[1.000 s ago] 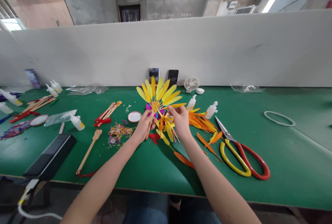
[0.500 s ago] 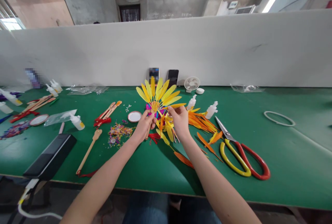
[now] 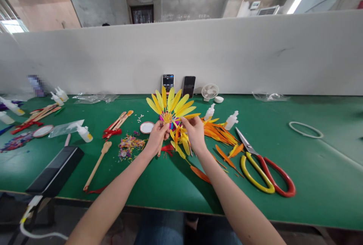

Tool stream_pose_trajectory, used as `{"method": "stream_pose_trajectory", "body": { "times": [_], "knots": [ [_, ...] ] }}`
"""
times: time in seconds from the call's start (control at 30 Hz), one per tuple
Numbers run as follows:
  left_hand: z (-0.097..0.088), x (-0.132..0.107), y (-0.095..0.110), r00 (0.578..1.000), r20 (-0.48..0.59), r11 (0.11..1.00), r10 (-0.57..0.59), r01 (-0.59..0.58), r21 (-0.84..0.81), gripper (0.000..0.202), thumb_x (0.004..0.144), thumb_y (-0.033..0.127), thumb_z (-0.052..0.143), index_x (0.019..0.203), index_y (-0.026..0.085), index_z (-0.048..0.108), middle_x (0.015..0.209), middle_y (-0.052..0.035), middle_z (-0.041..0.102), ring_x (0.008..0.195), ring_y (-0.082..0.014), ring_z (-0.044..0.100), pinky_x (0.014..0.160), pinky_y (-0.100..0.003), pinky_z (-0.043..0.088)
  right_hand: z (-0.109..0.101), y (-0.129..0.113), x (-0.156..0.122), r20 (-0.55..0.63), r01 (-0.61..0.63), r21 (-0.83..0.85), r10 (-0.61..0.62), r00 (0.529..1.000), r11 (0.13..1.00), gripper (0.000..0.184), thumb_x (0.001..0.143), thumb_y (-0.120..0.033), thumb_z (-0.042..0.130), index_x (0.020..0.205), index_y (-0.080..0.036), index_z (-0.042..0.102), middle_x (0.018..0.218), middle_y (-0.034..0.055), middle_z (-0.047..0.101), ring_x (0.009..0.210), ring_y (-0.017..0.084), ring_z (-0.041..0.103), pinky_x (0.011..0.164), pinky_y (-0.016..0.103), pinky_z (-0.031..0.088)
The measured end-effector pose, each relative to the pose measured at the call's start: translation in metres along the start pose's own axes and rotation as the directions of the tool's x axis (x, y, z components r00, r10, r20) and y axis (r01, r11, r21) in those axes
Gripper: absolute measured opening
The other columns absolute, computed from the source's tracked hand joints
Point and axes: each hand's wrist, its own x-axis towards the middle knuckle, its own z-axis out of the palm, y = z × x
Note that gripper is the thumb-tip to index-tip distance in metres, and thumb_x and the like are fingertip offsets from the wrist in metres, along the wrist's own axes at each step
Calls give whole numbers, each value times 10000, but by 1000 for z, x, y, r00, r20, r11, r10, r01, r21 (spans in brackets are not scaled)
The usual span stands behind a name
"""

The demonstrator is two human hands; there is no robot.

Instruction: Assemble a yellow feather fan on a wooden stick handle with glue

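Note:
My left hand (image 3: 157, 136) is closed round the wooden handle of a feather fan (image 3: 167, 117), whose yellow and orange feathers spread upward from the head. In my right hand (image 3: 194, 131), thumb and fingertips pinch a yellow-orange feather (image 3: 188, 117) at the fan's right side; whether its base touches the head I cannot tell. Beneath the hands lie loose yellow feathers (image 3: 185, 144) and a red tassel (image 3: 168, 149). A heap of orange feathers (image 3: 218, 132) spreads to the right of my right hand. Purple-pink material behind the fan is mostly covered.
Large scissors (image 3: 262, 169) lie at right, blades slightly apart. Glue bottles (image 3: 231, 120) stand behind the feathers. To the left are a wooden stick (image 3: 98, 163), colourful scraps (image 3: 131, 144), a white round lid (image 3: 146, 127) and a black box (image 3: 55, 171). Phones (image 3: 189, 86) and a small fan (image 3: 210, 92) line the partition.
Both hands and the feather fan have shifted slightly left and down. My right fingers still pinch the feather at the fan's right side.

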Motion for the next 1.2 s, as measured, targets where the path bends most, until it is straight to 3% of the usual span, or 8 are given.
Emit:
{"method": "stream_pose_trajectory", "body": {
  "times": [0.37,0.77,0.97,1.2],
  "knots": [
    [-2,1,-3,996,-7,993,91,-90,81,292,698,408,576,643,160,431,517,54,439,371,-16,352,364,-152,251,2,-1,-1,15,-17,17,17,1000,1000,193,623,-344,599,680,-193,495,599,-28,535,568,134,498,570,283,397],
    [-4,3,-6,990,5,977,144,-143,161,269,706,369,575,631,158,426,528,53,434,381,-21,350,375,-166,251,3,0,-1,95,-103,45,99,991,994,238,604,-389,619,631,-193,487,539,-47,514,530,117,476,538,266,381],
    [-3,2,-4,992,23,982,122,-124,142,335,671,463,586,667,156,452,526,55,433,380,-23,352,369,-167,257,4,1,-1,106,-160,70,152,983,985,272,569,-393,641,537,-193,459,468,-60,470,473,97,445,505,252,367],
    [0,-2,-1,993,15,991,120,-120,51,332,714,465,540,642,150,463,529,35,450,394,-32,358,379,-176,258,4,-1,-1,96,-150,50,144,985,988,285,569,-407,648,561,-191,463,484,-61,473,486,101,455,499,250,367]
  ]
}}
